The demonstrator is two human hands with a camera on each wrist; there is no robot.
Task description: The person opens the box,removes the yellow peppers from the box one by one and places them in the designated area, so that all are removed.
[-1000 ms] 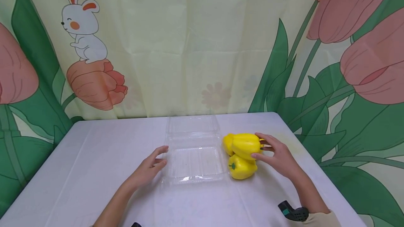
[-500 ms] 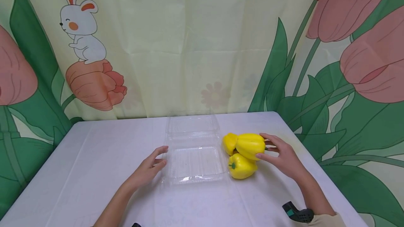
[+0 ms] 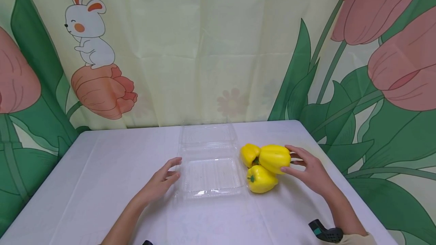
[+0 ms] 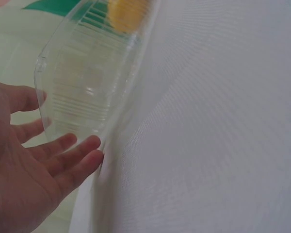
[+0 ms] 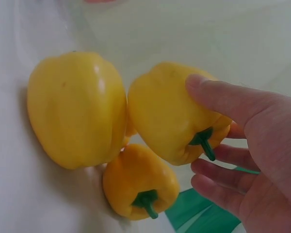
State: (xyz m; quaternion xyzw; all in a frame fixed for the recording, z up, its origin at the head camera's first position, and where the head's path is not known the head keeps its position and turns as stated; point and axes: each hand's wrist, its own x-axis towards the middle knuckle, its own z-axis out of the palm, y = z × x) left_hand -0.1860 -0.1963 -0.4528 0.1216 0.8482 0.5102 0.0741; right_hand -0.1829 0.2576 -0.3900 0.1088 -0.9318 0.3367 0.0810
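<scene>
My right hand (image 3: 310, 169) holds a yellow bell pepper (image 3: 274, 158) between thumb and fingers, with its green stem (image 5: 202, 141) turned toward the palm. The held pepper is at the right of a small group. A second yellow pepper (image 3: 261, 179) lies in front and another (image 3: 249, 154) at the back left. Low in the right wrist view, a pepper with a green stem (image 5: 141, 182) sits under the held one. At the left edge of a clear plastic clamshell box (image 3: 211, 175) is my left hand (image 4: 29, 162), its fingers loosely bent at the rim.
The clamshell's lid (image 3: 207, 134) lies folded back toward the curtain (image 3: 204, 48), which hangs behind the table. A white cloth (image 3: 112, 184) covers the table. A black wrist device (image 3: 326, 231) sits on the right forearm.
My right hand has moved right with the held bell pepper, away from the box. More of the back-left pepper shows now. The left hand and the box stay where they were.
</scene>
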